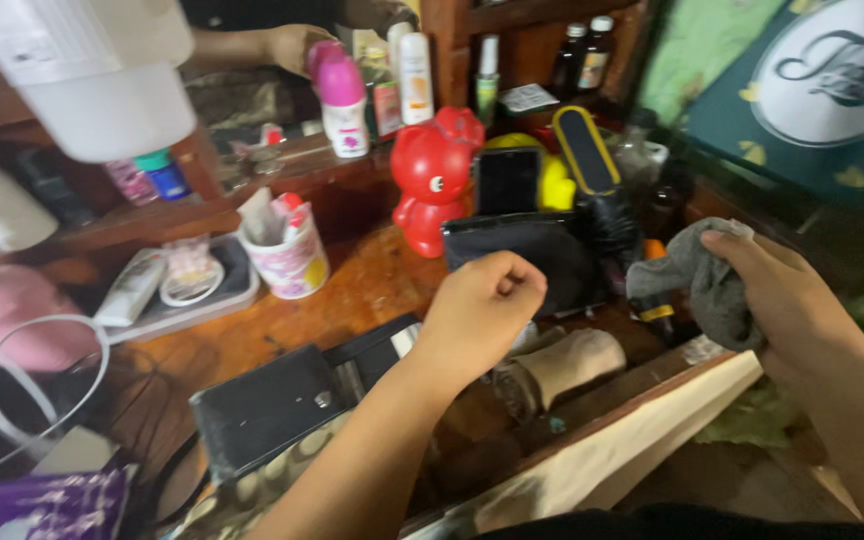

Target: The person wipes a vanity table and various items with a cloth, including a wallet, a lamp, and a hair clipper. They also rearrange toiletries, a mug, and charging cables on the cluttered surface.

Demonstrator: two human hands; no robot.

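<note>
My left hand [482, 305] hovers over the cluttered wooden table [372, 280], fingers curled into a loose fist with nothing visible in it, just in front of a black pouch [542, 255]. My right hand [787, 290] grips a crumpled grey cloth [702, 280] at the right side of the table. A red bear-shaped figure [432, 180] stands behind the pouch, next to a dark phone [508, 180] propped upright.
A patterned cup [287, 260] with tubes stands left of centre, near a white tray [182, 295]. A black case [272, 405] lies at the front. Bottles [347, 105] line a shelf behind. A pink appliance [12, 315] with white cable sits at the left. A beige roll [577, 365] lies near the table edge.
</note>
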